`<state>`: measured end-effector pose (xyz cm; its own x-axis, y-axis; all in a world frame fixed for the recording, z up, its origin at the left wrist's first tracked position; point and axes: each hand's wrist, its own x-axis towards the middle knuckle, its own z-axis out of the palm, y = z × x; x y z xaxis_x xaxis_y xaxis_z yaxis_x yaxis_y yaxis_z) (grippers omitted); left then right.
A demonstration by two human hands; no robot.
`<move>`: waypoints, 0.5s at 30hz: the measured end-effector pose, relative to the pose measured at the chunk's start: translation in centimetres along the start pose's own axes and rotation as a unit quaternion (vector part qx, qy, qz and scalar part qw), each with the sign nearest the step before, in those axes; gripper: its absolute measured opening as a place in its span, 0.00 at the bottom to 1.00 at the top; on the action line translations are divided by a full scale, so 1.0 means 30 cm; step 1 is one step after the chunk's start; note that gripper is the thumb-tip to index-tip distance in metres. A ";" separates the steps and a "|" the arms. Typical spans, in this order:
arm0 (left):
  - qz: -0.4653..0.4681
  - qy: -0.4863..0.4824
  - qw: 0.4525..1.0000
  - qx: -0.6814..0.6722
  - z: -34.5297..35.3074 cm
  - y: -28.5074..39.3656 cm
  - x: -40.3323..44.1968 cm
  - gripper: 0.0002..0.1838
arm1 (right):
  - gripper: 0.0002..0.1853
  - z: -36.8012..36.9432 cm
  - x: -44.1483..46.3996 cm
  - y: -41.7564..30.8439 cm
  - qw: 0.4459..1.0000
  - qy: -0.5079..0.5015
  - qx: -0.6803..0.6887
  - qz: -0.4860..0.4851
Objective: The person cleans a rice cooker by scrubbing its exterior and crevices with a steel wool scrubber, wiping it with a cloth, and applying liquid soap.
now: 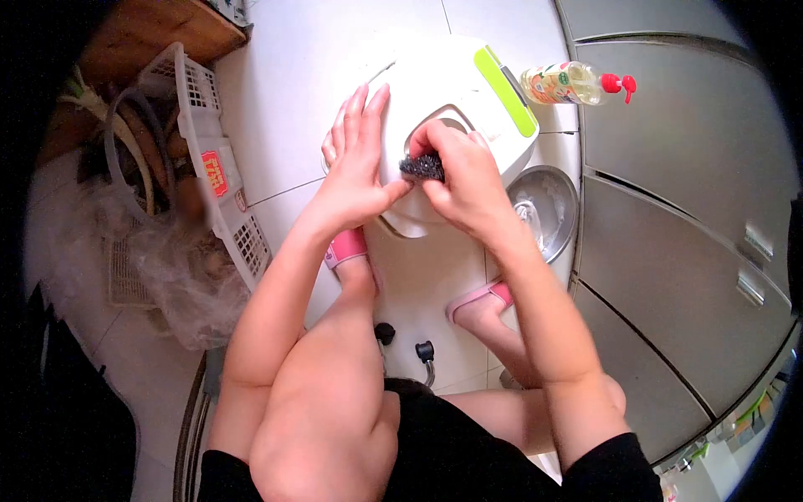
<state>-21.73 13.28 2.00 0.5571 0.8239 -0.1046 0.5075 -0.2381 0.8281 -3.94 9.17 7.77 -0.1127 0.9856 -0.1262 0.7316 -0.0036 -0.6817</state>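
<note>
A white bin-like container (418, 92) with a bright green strip (507, 90) stands on the tiled floor in front of me. My left hand (360, 163) lies flat against its left side, fingers stretched out and holding nothing. In my right hand (464, 180) is a dark, coarse scrubber (422, 167), pinched between thumb and fingers and close to the recessed part of the white surface. Whether the scrubber touches the surface is hard to tell.
A bottle of yellowish liquid with a red pump (565, 84) is at the upper right. Below it, a metal basin (559, 205) holds something whitish. Grey cabinets (661, 125) line the right side. A white plastic basket (201, 142) and clear plastic bags (184, 276) are at the left.
</note>
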 end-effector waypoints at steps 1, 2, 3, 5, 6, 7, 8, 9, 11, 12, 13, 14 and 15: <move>0.001 0.000 1.000 0.001 -0.002 0.000 0.000 0.63 | 0.16 -0.026 -0.003 0.000 0.999 -0.041 -0.024 -0.021; 0.001 0.001 1.000 0.001 -0.005 0.000 -0.001 0.63 | 0.16 -0.050 -0.005 0.000 0.994 -0.083 -0.049 -0.043; -0.001 0.000 1.000 0.004 -0.007 0.000 -0.004 0.63 | 0.17 -0.074 -0.007 -0.003 0.987 -0.125 -0.073 -0.065; -0.005 -0.002 1.000 0.009 -0.006 -0.001 -0.007 0.63 | 0.18 -0.114 -0.007 -0.010 0.966 -0.169 -0.156 -0.113; -0.004 0.001 1.000 0.007 -0.004 -0.005 -0.007 0.63 | 0.18 -0.126 -0.002 -0.004 0.954 -0.176 -0.197 -0.144; -0.002 0.004 1.000 0.005 -0.002 -0.010 -0.006 0.63 | 0.18 -0.137 0.005 0.005 0.939 -0.181 -0.237 -0.175; 0.000 0.007 1.000 0.003 -0.001 -0.012 -0.008 0.64 | 0.16 -0.148 0.019 0.018 0.936 -0.180 -0.239 -0.183; -0.003 0.005 1.000 0.002 0.000 -0.010 -0.009 0.64 | 0.16 -0.159 0.023 0.034 0.934 -0.179 -0.248 -0.183; -0.009 0.003 1.000 -0.001 -0.004 -0.006 -0.010 0.64 | 0.15 -0.169 0.027 0.059 0.929 -0.177 -0.265 -0.186; -0.009 0.005 1.000 0.000 -0.005 -0.004 -0.011 0.64 | 0.16 -0.163 0.025 0.060 0.933 -0.180 -0.254 -0.179; -0.008 0.005 1.000 0.000 -0.005 -0.003 -0.008 0.64 | 0.16 -0.148 0.018 0.060 0.942 -0.175 -0.231 -0.168; -0.007 0.004 1.000 0.000 -0.004 0.000 -0.008 0.64 | 0.16 -0.126 0.008 0.053 0.951 -0.170 -0.206 -0.156; -0.009 0.004 1.000 0.004 -0.003 0.001 -0.006 0.64 | 0.16 -0.104 0.004 0.041 0.959 -0.164 -0.181 -0.145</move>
<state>-21.88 13.18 2.09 0.5418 0.8325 -0.1154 0.5234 -0.2268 0.8213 -0.96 9.82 9.17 -0.5086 0.8301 -0.2287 0.8164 0.3805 -0.4343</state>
